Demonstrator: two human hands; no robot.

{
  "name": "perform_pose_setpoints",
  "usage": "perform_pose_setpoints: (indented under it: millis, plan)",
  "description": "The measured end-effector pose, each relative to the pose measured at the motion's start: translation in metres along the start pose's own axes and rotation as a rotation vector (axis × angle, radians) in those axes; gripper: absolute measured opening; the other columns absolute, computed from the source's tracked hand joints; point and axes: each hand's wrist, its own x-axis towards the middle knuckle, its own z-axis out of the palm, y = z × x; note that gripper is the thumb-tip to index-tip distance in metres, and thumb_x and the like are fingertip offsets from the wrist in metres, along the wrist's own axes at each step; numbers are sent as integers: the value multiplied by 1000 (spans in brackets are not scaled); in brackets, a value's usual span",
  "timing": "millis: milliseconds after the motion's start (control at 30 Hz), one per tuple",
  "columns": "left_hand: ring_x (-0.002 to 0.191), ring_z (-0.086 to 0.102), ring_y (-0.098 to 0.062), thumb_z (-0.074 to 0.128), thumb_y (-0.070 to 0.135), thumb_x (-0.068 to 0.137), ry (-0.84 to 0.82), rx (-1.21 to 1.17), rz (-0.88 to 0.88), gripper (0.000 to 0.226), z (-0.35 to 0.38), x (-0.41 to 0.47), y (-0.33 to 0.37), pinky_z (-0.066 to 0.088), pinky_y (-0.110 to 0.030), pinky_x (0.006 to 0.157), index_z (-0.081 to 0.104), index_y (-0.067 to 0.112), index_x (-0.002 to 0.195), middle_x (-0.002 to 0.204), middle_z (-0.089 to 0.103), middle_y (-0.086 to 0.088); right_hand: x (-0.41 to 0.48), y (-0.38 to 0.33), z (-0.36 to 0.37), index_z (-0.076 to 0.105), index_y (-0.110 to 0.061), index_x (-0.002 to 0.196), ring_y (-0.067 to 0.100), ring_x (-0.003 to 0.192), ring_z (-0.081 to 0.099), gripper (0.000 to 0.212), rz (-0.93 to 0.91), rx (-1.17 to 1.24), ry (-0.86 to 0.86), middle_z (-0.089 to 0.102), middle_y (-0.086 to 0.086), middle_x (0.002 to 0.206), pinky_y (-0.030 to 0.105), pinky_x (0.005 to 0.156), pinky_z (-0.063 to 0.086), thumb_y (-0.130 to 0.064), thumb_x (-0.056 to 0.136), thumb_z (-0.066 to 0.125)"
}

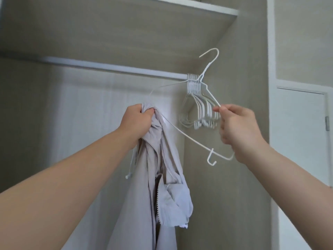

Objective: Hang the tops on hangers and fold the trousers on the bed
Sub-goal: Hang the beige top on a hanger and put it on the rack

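While the pale grey zip top (144,195) hangs in a long bunch before the open wardrobe, its upper end is gathered at one end of a white wire hanger (191,137), which tilts with its hook up and to the right. Both bare forearms reach up and forward, one from each lower corner, with the hands at about the same height and well apart. Behind them a rail (108,66) runs across the wardrobe under a shelf (180,8), with spare hangers (200,109) packed at its right end. A white door (301,132) stands to the right. The left hand (137,121) clutches the top's bunched fabric in a fist. The right hand (237,127) pinches the hanger's upper wire between thumb and forefinger.
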Motion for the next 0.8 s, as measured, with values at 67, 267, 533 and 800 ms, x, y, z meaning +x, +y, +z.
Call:
perform_pose_setpoints:
  millis: [67, 267, 533, 800]
  plan:
    - [75, 56, -17, 58, 24, 98, -23, 22, -1, 19, 6, -20, 2, 42, -31, 67, 64, 9, 88, 83, 59, -7, -38, -3, -27, 67, -18, 87, 12, 37, 23, 28, 46, 102, -9, 30, -7, 45, 17, 42, 20, -14, 104, 45]
    - [66, 52, -15, 57, 25, 96, -16, 137, -4, 22, 29, -93, 21, 38, -29, 65, 54, 16, 76, 73, 53, -5, -141, -9, -118, 67, -13, 91, 12, 41, 17, 26, 159, 324, -27, 23, -5, 51, 17, 42, 17, -10, 105, 45]
    - [50, 57, -7, 54, 19, 99, 56, 202, -59, 33, 69, -217, 67, 42, -19, 53, 54, 14, 67, 50, 60, 5, -237, -6, -265, 62, -15, 94, 12, 42, 18, 25, 218, 530, -12, 26, 0, 52, 19, 43, 14, -8, 104, 40]
    - [59, 58, -10, 53, 21, 99, -67, 426, -142, 31, 115, -339, 97, 42, -23, 55, 64, -3, 82, 64, 66, -3, -219, 42, -345, 65, -6, 105, 14, 41, 26, 29, 601, 238, -202, 35, -1, 51, 22, 39, 22, -34, 100, 57]
